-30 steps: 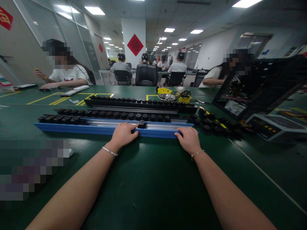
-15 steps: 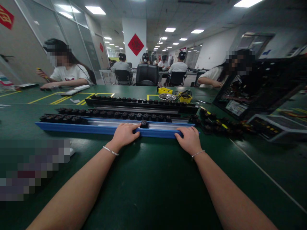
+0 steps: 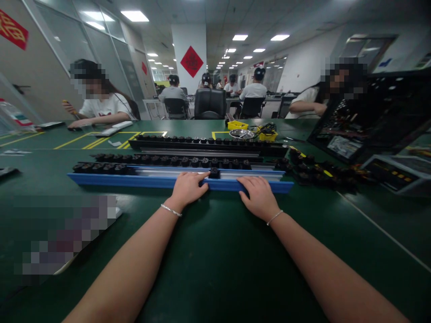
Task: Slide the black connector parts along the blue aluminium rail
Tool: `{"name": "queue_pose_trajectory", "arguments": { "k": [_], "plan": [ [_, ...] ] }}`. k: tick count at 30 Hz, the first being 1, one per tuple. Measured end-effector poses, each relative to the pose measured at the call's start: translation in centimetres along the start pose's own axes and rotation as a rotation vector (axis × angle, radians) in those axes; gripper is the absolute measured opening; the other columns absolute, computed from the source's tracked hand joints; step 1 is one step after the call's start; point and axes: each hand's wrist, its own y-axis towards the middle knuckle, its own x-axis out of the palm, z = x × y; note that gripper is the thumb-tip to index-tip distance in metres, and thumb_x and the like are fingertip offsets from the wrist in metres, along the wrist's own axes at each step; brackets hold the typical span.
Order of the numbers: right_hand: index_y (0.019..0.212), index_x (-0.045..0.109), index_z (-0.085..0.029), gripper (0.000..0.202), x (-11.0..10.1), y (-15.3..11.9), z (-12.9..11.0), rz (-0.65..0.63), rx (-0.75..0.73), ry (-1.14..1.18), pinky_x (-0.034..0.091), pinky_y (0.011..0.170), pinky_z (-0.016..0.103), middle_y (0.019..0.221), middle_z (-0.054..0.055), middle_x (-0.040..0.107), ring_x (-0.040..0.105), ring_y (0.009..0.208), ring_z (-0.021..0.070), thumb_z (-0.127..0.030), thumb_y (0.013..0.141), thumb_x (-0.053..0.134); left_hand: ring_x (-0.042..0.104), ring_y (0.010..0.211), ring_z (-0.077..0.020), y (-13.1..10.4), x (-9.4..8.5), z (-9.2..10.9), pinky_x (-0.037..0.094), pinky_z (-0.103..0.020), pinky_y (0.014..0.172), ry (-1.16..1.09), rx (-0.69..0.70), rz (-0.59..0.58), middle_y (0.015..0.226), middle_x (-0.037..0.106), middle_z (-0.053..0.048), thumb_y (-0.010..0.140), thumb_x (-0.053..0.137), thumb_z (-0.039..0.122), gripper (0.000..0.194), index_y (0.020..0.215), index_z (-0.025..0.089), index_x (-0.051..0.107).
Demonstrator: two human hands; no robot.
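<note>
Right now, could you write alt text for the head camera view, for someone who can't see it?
Two bare hands rest on a long blue rail lying across a green table: the left hand beside a small black part in the rail's channel, the right hand flat on the rail's front edge. Behind lie more rails of black parts, and other people sit at tables beyond.

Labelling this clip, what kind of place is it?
Probably an assembly workshop or training room: long green benches with yellow floor-style markings, rails loaded with black parts, an open computer case, and several people seated at rows of workstations.
</note>
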Motion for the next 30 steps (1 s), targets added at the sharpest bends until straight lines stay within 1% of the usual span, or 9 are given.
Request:
{"name": "queue_pose_trajectory", "arguments": {
  "k": [4,7,10,12,15,19,24,30],
  "plan": [
    [0.122,0.050,-0.022,0.041,0.5,0.6,-2.1,0.002,0.019,-0.011,0.024,0.100,0.043,0.120,0.006,0.058,0.047,0.109,0.0233,-0.027,0.082,0.046,0.060,0.096,-0.0218,-0.1,0.1,0.1,0.035,-0.038,0.091,-0.022,-0.019,0.039,0.101,0.069,-0.003,0.082,0.041,0.041,0.047,0.126,0.028,0.051],
    [0.124,0.049,-0.024,0.043,1.0,1.4,-4.0,0.024,0.067,-0.021,0.023,0.100,0.045,0.117,0.006,0.059,0.048,0.106,0.0234,-0.027,0.081,0.046,0.059,0.097,-0.0215,-0.1,0.1,0.2,0.033,-0.038,0.093,-0.046,-0.035,0.046,0.104,0.068,-0.003,0.081,0.043,0.040,0.045,0.124,0.028,0.052],
    [0.122,0.050,-0.026,0.041,1.7,2.3,-5.5,0.044,0.117,-0.032,0.020,0.099,0.047,0.114,0.006,0.061,0.049,0.103,0.0239,-0.025,0.081,0.045,0.059,0.099,-0.0213,-0.1,0.1,0.3,0.031,-0.038,0.096,-0.069,-0.048,0.051,0.105,0.068,-0.003,0.081,0.044,0.039,0.044,0.122,0.028,0.053],
    [0.119,0.053,-0.026,0.039,2.1,2.6,-6.0,0.046,0.135,-0.054,0.019,0.099,0.049,0.111,0.006,0.062,0.049,0.101,0.0243,-0.024,0.081,0.044,0.059,0.099,-0.0210,-0.1,0.1,0.4,0.031,-0.038,0.096,-0.080,-0.046,0.057,0.105,0.068,-0.003,0.081,0.045,0.038,0.042,0.120,0.028,0.054],
    [0.117,0.055,-0.027,0.038,2.4,2.7,-5.9,0.036,0.119,-0.097,0.019,0.098,0.047,0.108,0.005,0.063,0.049,0.099,0.0238,-0.023,0.080,0.045,0.060,0.096,-0.0203,0.0,0.2,0.4,0.032,-0.038,0.095,-0.090,-0.048,0.068,0.102,0.069,-0.002,0.081,0.045,0.037,0.040,0.118,0.028,0.056],
    [0.119,0.054,-0.027,0.040,2.2,2.7,-5.3,0.015,0.072,-0.118,0.022,0.094,0.042,0.106,0.005,0.063,0.050,0.095,0.0224,-0.020,0.080,0.044,0.059,0.096,-0.0200,0.1,0.2,0.3,0.032,-0.038,0.094,-0.110,-0.054,0.070,0.101,0.069,-0.002,0.081,0.045,0.036,0.038,0.116,0.029,0.057],
    [0.120,0.054,-0.026,0.041,1.9,2.7,-4.8,-0.009,0.029,-0.119,0.026,0.086,0.037,0.103,0.006,0.063,0.050,0.092,0.0218,-0.020,0.080,0.044,0.059,0.096,-0.0200,0.1,0.2,0.4,0.032,-0.038,0.094,-0.123,-0.075,0.040,0.099,0.069,-0.002,0.081,0.044,0.036,0.039,0.117,0.029,0.058],
    [0.121,0.053,-0.026,0.042,1.8,2.7,-4.5,-0.023,0.017,-0.101,0.027,0.082,0.036,0.104,0.005,0.062,0.050,0.092,0.0217,-0.020,0.080,0.044,0.058,0.098,-0.0198,0.1,0.2,0.5,0.029,-0.038,0.097,-0.132,-0.071,0.039,0.102,0.068,-0.003,0.082,0.045,0.036,0.040,0.119,0.028,0.056]
  ]
}}
